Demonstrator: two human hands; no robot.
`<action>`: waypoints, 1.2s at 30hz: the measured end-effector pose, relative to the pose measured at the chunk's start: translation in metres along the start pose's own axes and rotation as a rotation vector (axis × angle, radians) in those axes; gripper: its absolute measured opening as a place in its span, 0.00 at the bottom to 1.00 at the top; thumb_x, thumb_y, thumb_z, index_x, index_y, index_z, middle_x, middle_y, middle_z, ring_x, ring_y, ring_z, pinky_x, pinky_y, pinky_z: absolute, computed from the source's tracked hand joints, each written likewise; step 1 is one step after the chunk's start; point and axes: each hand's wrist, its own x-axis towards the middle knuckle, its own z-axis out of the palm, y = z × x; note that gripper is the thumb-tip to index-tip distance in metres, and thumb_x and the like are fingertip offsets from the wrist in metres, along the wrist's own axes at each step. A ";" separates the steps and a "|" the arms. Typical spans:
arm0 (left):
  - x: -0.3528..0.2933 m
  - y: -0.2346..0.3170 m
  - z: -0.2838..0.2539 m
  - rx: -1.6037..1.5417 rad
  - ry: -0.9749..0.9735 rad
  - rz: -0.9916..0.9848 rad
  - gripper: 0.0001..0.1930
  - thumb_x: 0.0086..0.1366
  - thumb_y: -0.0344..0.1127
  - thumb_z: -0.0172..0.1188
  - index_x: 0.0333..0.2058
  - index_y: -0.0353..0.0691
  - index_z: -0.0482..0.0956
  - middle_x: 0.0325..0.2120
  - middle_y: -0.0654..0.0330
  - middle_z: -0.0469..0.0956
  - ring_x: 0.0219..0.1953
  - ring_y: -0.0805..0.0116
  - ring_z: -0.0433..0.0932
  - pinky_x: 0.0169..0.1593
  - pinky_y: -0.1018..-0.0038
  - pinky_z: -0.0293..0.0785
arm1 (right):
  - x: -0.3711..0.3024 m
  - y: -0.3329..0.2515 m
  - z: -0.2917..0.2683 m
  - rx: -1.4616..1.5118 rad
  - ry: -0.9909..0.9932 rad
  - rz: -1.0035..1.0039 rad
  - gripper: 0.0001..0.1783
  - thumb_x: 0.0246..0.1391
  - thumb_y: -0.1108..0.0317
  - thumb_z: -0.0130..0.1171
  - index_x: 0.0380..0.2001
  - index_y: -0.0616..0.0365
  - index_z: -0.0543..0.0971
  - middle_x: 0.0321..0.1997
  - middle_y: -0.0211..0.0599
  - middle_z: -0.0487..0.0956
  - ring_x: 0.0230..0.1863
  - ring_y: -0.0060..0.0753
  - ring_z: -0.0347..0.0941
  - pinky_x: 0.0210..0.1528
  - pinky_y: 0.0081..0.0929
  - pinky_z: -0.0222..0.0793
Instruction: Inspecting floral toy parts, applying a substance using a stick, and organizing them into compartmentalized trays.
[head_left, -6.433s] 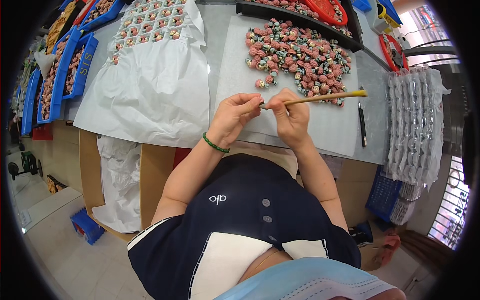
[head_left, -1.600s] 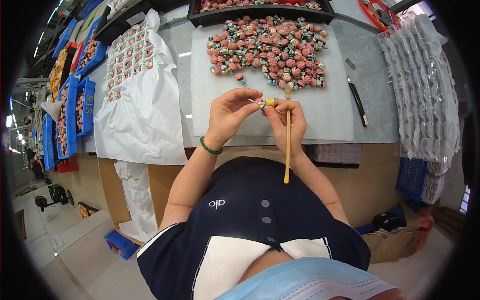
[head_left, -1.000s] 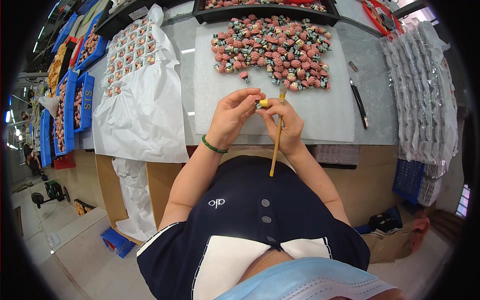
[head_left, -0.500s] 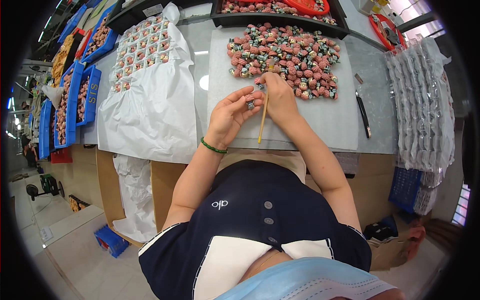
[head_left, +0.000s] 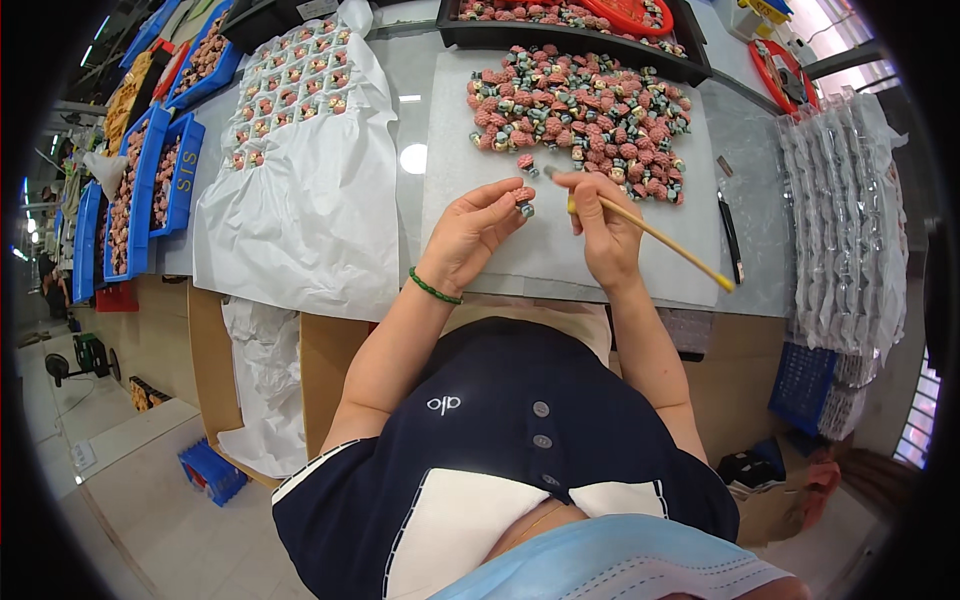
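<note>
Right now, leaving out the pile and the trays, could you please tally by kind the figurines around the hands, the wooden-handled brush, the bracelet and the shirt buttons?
Pink-topped figurines: 2, one in the left hand's fingers, one just in front of the pile
Long wooden-handled brush: 1, in the right hand
Green bracelet: 1
Shirt buttons: 3
Total: 7

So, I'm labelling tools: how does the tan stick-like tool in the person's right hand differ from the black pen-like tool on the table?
The tan stick-like tool is held in the right hand; the black pen-like tool lies on the grey table. The tan tool has a yellow end, while the black tool is mostly dark. In the picture, the tan tool looks longer than the black one. Both are slim.
</note>
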 end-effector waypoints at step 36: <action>0.005 -0.027 -0.003 -0.114 -0.114 -0.072 0.14 0.56 0.26 0.55 0.42 0.32 0.70 0.40 0.56 0.73 0.43 0.68 0.72 0.49 0.74 0.67 | -0.001 0.010 -0.011 -0.100 -0.009 -0.093 0.17 0.58 0.63 0.44 0.20 0.62 0.72 0.13 0.22 0.63 0.17 0.13 0.53 0.19 0.15 0.48</action>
